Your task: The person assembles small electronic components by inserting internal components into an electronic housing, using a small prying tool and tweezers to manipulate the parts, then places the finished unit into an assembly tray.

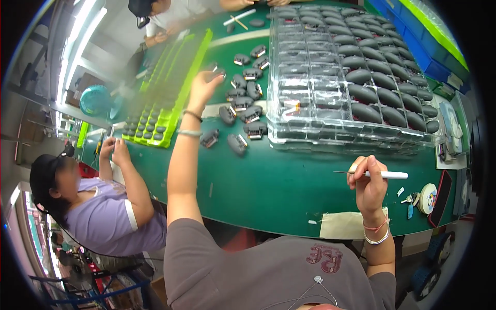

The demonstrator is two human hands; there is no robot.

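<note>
My left hand reaches across the green table, its fingers closed on a dark grey oval part. Just right of it lies a loose cluster of similar dark oval parts, several with a light strip and small metal bits along one side. My right hand is over the near right of the table, pinching a thin tool with a white handle and a fine needle-like tip pointing left. Below that hand a cream cloth lies at the table's front edge.
Stacked clear plastic trays hold many dark oval pieces. Left is a bright green tray with small dark pieces. Keys and a round tin lie right. A person in purple sits left; others work across the table.
</note>
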